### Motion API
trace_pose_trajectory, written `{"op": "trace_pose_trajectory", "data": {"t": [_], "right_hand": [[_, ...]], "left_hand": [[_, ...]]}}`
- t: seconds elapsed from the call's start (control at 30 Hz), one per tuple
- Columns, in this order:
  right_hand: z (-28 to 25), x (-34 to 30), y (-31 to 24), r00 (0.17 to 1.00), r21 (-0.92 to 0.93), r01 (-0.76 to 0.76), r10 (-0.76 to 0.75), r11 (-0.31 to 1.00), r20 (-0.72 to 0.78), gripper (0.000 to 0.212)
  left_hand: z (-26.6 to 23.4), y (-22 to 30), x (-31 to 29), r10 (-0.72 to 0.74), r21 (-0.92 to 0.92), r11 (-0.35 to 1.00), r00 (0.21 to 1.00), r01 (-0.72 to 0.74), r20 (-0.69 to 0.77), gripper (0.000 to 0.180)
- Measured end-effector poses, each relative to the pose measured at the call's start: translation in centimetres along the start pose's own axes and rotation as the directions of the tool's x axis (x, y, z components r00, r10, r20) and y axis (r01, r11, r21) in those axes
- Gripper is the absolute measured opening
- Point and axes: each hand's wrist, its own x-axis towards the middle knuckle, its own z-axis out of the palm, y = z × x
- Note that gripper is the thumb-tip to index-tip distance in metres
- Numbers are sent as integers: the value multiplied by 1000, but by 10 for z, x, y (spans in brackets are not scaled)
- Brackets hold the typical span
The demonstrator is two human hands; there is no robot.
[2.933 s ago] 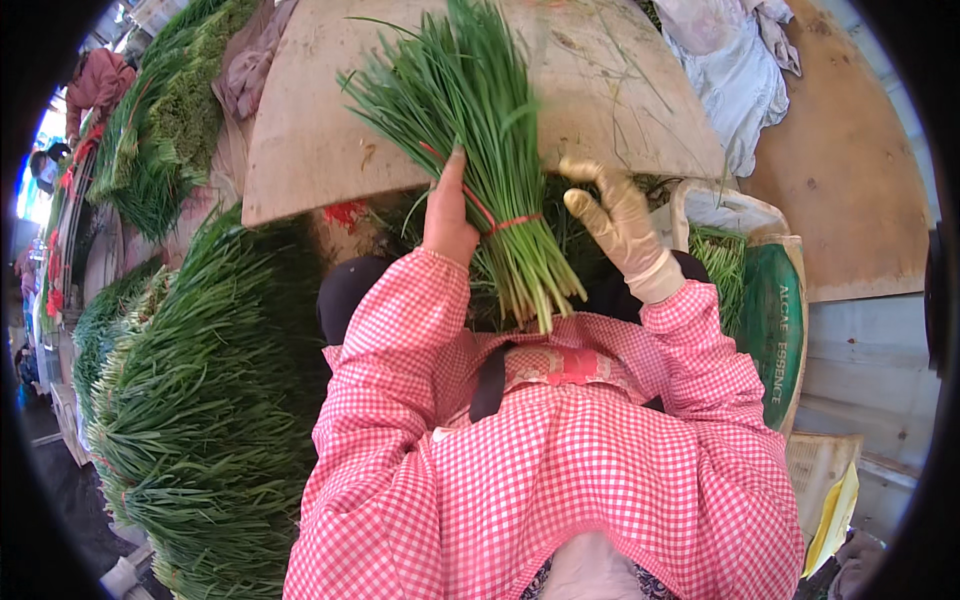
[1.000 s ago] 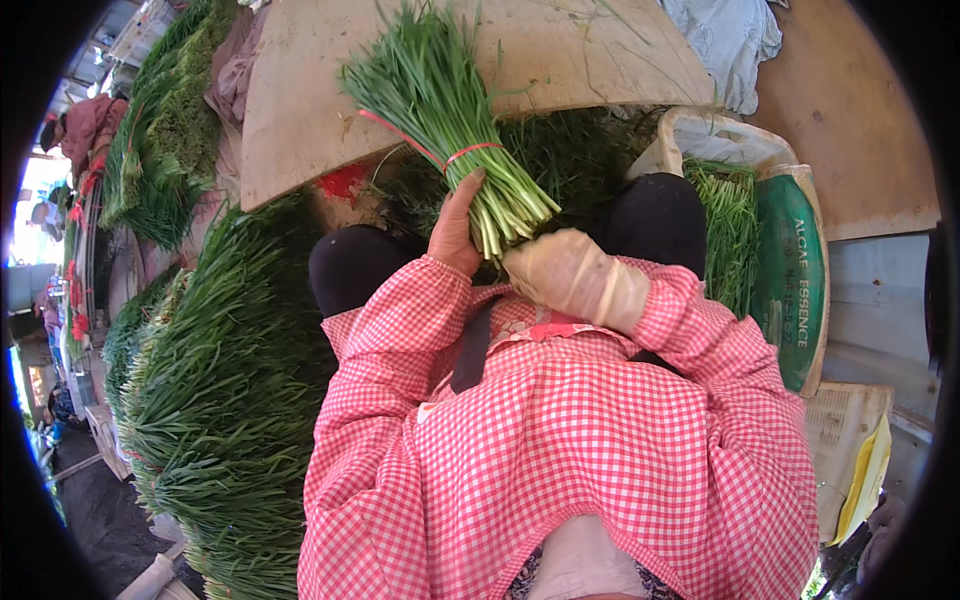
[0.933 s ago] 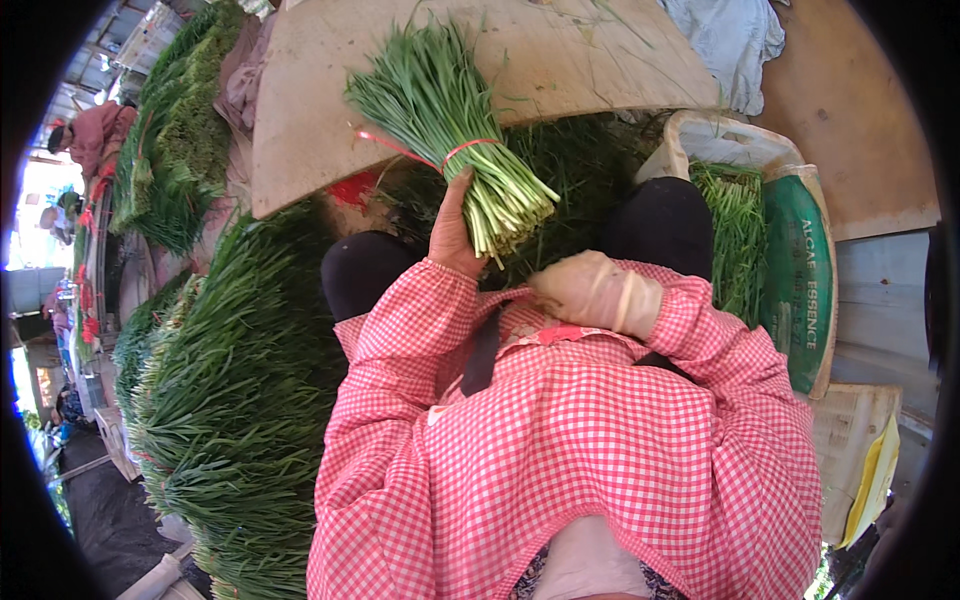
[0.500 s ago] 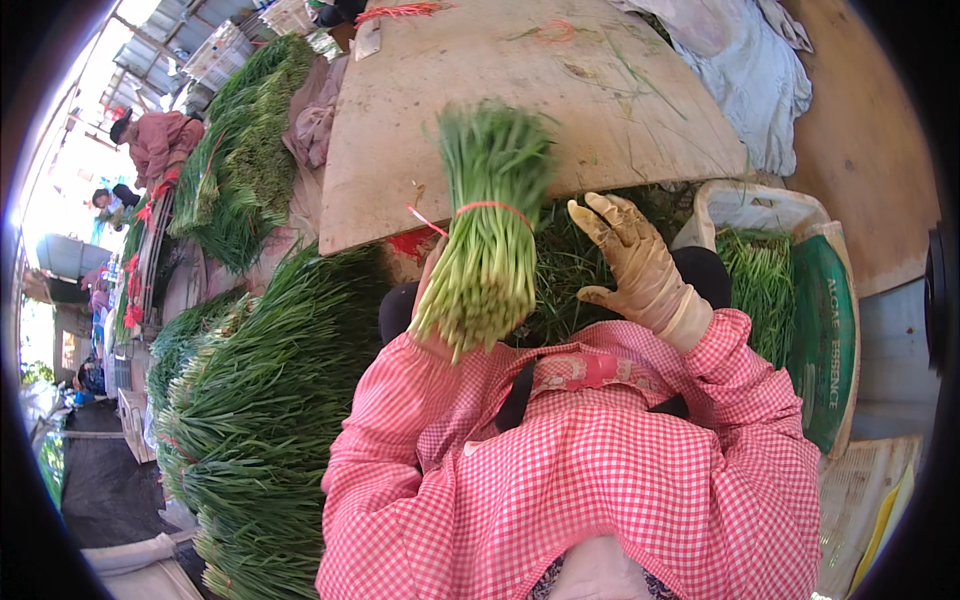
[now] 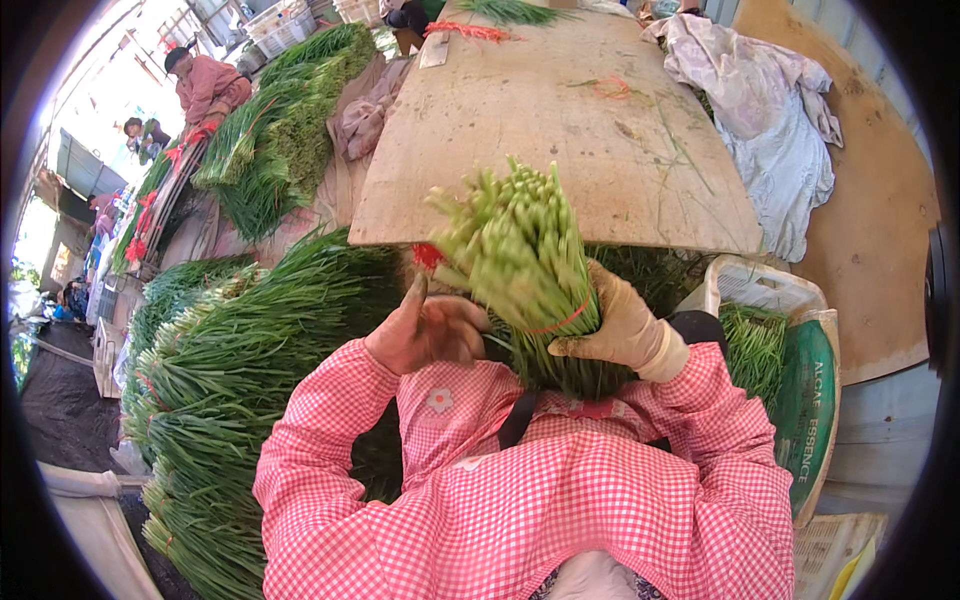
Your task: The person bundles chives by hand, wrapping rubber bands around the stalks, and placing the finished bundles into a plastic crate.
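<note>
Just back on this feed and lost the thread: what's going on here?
A person in a checked smock has a banded bundle of green stalks in the gloved right hand, stalk ends up and leaves down, with a thin red band around it. The bare left hand is open just beside it; whether it touches is unclear. A wooden board lies ahead, and a large green heap sits to the person's left.
</note>
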Motion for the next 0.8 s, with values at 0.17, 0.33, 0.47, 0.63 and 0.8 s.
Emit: {"op": "trace_pose_trajectory", "data": {"t": [0.17, 0.33, 0.47, 0.63, 0.8], "right_hand": [[1, -6, 26, 985, 146, -150, 160, 978, -58, 75], [8, -10, 47, 990, 90, -124, 130, 988, -63, 75], [9, -17, 60, 985, 119, -122, 134, 985, -104, 77], [11, -18, 43, 984, -308, -58, 1, 950, -181, 69], [-7, -54, 10, 873, 85, -455, 426, 886, 237, 79]], "left_hand": [[23, -8, 44, 596, 693, 604, 801, -394, -64, 95], [31, -44, 97, 681, 411, 704, 715, -579, -160, 93], [28, -46, 109, 678, 418, 699, 723, -579, -132, 92], [25, -45, 113, 717, 461, 671, 666, -580, -205, 86], [38, -21, 110, 757, 388, 651, 590, -652, -280, 78]]}}
